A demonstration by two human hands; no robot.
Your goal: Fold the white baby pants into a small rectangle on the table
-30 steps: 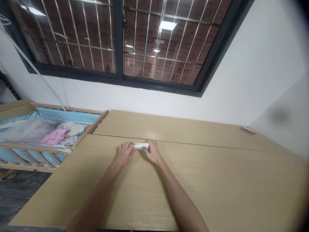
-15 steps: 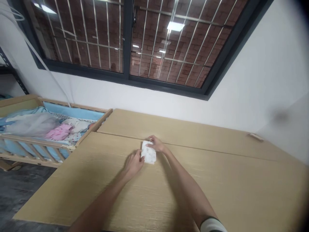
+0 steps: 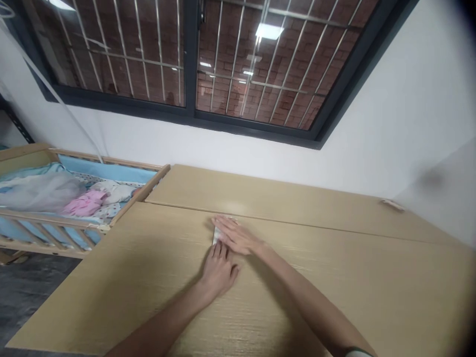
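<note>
A small folded white cloth (image 3: 215,234) lies on the light wooden table (image 3: 334,287), near the seam between its two boards. My right hand (image 3: 235,235) lies flat on top of it with the fingers stretched out, covering most of it. My left hand (image 3: 218,270) rests palm down just in front of the cloth, fingers extended and touching its near edge. Only a thin strip of the cloth shows at the left of my right hand.
A wooden baby cot (image 3: 74,208) with blue lining, a pink garment (image 3: 84,203) and white netting stands at the left, against the table's edge. A barred window (image 3: 193,59) fills the wall behind. A small flat object (image 3: 390,204) lies at the table's far right.
The cloth went from a small roll held between both hands to an unfolded piece, and now lies flat under my right palm. My left hand let go and came down in front of it.
</note>
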